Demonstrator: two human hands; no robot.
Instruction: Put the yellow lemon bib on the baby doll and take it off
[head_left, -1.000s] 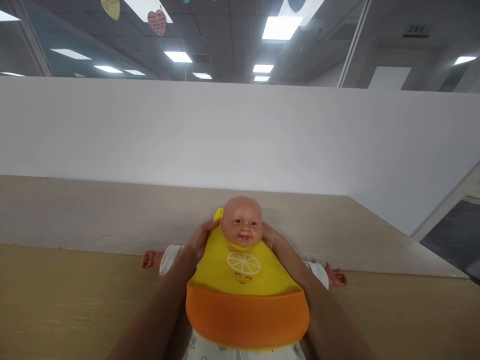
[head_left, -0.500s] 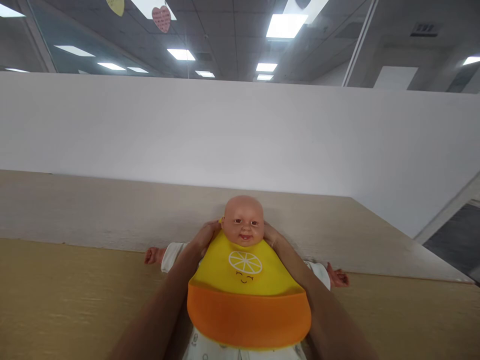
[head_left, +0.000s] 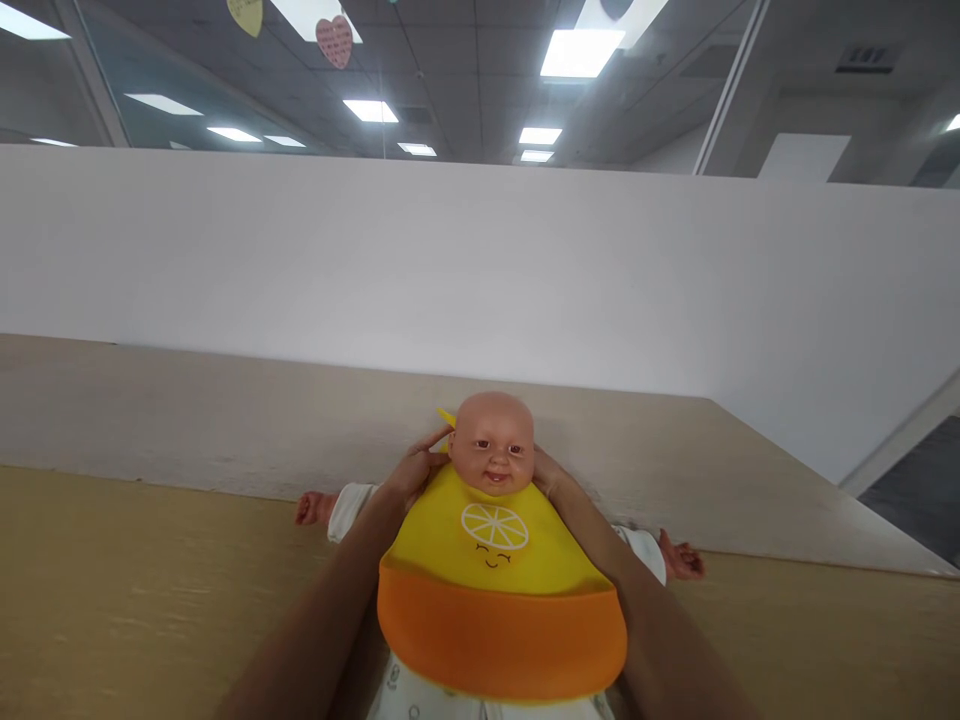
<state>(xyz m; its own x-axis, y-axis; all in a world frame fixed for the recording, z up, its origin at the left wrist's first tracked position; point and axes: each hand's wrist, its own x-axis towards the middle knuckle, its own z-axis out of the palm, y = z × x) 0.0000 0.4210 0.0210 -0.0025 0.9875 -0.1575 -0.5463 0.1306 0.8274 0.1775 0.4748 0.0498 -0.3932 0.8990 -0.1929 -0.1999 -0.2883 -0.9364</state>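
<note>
A baby doll (head_left: 492, 440) in white clothes lies on its back on the wooden table (head_left: 135, 600), arms spread. A yellow bib (head_left: 491, 560) with an orange catch pocket and a lemon-slice face covers its chest. My left hand (head_left: 415, 470) reaches beside the doll's neck on the left, fingers closed on the bib's yellow strap end, which sticks up by the doll's ear. My right hand (head_left: 546, 472) goes behind the neck on the right; its fingers are hidden by the doll's head.
A white partition wall (head_left: 480, 270) stands behind the table. A paler wooden surface (head_left: 187, 420) lies beyond the doll. Paper hearts (head_left: 334, 40) hang from the ceiling.
The yellow strap end by the doll's left ear dropped out of sight, then shows again. Both hands stay at the doll's neck. The view shifted slightly.
</note>
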